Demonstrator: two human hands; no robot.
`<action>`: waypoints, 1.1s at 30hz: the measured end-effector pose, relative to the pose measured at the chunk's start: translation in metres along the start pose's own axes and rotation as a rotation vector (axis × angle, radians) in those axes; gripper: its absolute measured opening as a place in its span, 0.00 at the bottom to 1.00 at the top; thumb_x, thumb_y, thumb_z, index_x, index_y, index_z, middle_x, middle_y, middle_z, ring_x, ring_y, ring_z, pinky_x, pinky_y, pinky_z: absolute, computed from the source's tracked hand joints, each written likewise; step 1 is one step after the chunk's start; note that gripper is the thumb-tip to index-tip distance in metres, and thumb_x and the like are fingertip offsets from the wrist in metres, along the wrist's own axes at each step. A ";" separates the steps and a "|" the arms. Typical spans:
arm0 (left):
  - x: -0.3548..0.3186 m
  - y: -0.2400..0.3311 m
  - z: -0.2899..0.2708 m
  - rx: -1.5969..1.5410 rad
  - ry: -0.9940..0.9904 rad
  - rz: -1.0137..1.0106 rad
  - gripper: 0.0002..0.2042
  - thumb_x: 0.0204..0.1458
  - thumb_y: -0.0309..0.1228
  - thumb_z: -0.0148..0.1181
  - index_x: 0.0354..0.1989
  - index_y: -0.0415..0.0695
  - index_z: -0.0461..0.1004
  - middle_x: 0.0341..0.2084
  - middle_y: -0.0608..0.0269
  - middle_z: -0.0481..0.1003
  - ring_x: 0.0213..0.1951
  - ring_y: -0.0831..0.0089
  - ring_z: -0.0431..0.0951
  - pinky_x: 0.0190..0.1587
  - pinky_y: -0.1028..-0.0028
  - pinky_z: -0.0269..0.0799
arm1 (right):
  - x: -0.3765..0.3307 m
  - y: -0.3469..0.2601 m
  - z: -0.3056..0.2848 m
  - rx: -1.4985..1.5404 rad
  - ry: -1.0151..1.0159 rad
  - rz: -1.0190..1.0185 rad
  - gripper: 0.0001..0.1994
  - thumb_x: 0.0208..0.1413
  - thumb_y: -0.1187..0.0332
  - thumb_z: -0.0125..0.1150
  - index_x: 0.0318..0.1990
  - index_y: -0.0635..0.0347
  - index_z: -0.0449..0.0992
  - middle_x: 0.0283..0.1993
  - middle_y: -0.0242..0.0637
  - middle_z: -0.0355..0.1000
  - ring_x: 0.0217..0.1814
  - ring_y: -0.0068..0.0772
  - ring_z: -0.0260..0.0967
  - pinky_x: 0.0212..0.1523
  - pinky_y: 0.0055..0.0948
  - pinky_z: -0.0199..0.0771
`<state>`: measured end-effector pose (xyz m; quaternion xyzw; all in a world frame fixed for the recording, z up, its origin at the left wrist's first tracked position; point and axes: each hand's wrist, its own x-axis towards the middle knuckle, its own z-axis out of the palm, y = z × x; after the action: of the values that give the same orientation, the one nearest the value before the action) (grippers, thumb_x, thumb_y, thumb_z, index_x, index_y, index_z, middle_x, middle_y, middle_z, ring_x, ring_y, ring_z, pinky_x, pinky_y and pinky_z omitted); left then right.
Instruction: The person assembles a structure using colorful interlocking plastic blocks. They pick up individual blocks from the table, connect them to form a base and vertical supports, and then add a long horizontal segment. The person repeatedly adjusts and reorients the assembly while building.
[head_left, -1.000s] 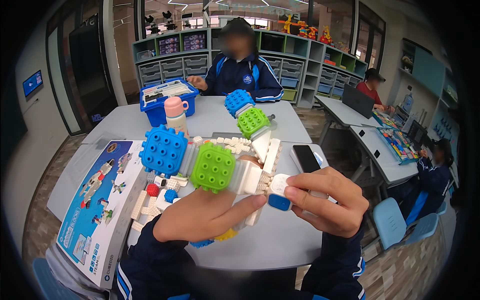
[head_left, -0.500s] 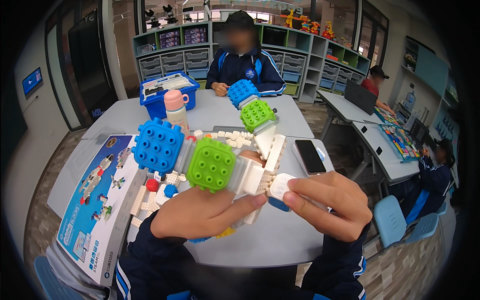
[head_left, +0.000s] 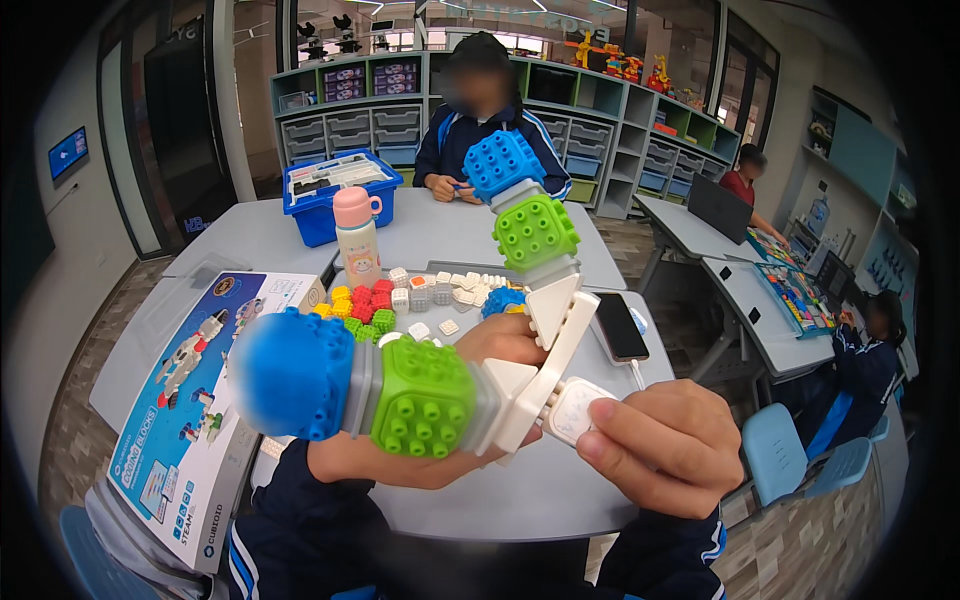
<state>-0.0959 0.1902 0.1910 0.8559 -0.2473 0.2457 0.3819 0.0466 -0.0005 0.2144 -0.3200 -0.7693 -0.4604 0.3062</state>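
A block model hangs above the table between my hands. Its near arm has a large blue studded block (head_left: 298,375) and a green studded block (head_left: 422,397); the far arm has another green block (head_left: 536,232) and a blue block (head_left: 503,165). Grey connectors and a white beam (head_left: 545,375) with triangular pieces join the arms. My left hand (head_left: 375,462) is wrapped round the model from behind, partly hidden by it. Between thumb and fingers, my right hand (head_left: 665,450) pinches a white rounded-square block (head_left: 575,408) at the beam's right side, seemingly joined by short pegs.
Small coloured blocks (head_left: 375,300) lie beyond the model, near a pink-capped bottle (head_left: 357,245). A blue bin (head_left: 325,220) stands farther back. On the left is a large printed box (head_left: 190,400); on the right, a phone (head_left: 621,327) with a white cable. A person (head_left: 480,120) sits opposite.
The model has tilted: its near blue block moved down and left, closer to me, while the far arm rose. More small blocks on the table show now. My right hand keeps its pinch.
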 end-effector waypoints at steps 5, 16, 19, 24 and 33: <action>-0.001 0.002 0.001 -0.048 0.028 -0.031 0.24 0.58 0.32 0.62 0.60 0.40 0.62 0.64 0.44 0.63 0.68 0.49 0.58 0.69 0.52 0.50 | 0.001 -0.004 -0.004 -0.002 -0.058 0.053 0.13 0.36 0.78 0.70 0.34 0.65 0.82 0.38 0.45 0.77 0.27 0.32 0.74 0.20 0.22 0.69; 0.001 0.004 -0.002 -0.059 0.055 0.006 0.20 0.58 0.31 0.62 0.56 0.41 0.64 0.60 0.45 0.68 0.67 0.52 0.62 0.69 0.53 0.51 | 0.001 -0.006 -0.003 -0.014 -0.082 0.092 0.14 0.36 0.79 0.70 0.36 0.66 0.82 0.39 0.46 0.77 0.26 0.33 0.74 0.22 0.24 0.72; 0.001 0.002 -0.002 -0.068 0.053 -0.011 0.20 0.58 0.31 0.61 0.56 0.41 0.64 0.60 0.45 0.68 0.67 0.52 0.62 0.69 0.53 0.51 | 0.001 -0.005 -0.004 -0.008 -0.097 0.109 0.14 0.36 0.79 0.70 0.36 0.67 0.82 0.39 0.47 0.77 0.26 0.34 0.74 0.22 0.24 0.73; 0.001 0.000 -0.001 -0.052 0.067 -0.019 0.20 0.58 0.31 0.61 0.56 0.41 0.64 0.60 0.46 0.68 0.67 0.52 0.62 0.69 0.54 0.51 | 0.002 -0.008 -0.004 -0.015 -0.111 0.166 0.14 0.35 0.80 0.70 0.36 0.67 0.83 0.37 0.47 0.77 0.26 0.36 0.76 0.23 0.25 0.75; 0.002 -0.004 0.000 -0.011 0.075 -0.004 0.18 0.58 0.31 0.61 0.55 0.42 0.65 0.60 0.46 0.69 0.66 0.51 0.64 0.68 0.54 0.52 | 0.000 -0.005 -0.004 -0.029 -0.099 0.241 0.19 0.30 0.81 0.73 0.37 0.68 0.83 0.37 0.49 0.77 0.26 0.38 0.77 0.23 0.26 0.76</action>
<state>-0.0917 0.1917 0.1902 0.8445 -0.2324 0.2752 0.3962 0.0435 -0.0059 0.2131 -0.4366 -0.7330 -0.4149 0.3163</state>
